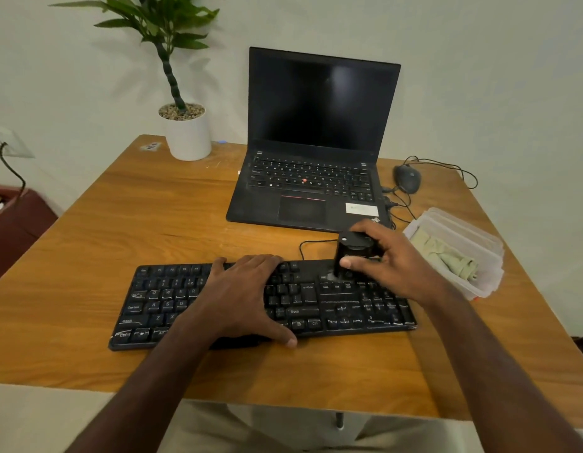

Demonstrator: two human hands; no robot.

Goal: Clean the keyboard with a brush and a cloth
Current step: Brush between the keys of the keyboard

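A black wired keyboard (342, 305) lies across the near part of the wooden table (146, 220), its keys streaked with pale dust. My left hand (241, 295) lies flat on the middle of the keys, fingers straight, thumb over the front edge. My right hand (386, 259) grips a stubby black brush (354, 251) from above. The brush stands on the keyboard's upper right part, above the navigation keys. A beige cloth (447, 255) lies crumpled in a clear plastic container (479, 243) at the table's right edge.
An open black laptop (316, 142) with a dark screen stands behind the keyboard. A wired mouse (407, 178) and its cables lie to its right. A potted plant (185, 125) stands at the back left. A dark red cabinet (15, 220) is beside the table on the left.
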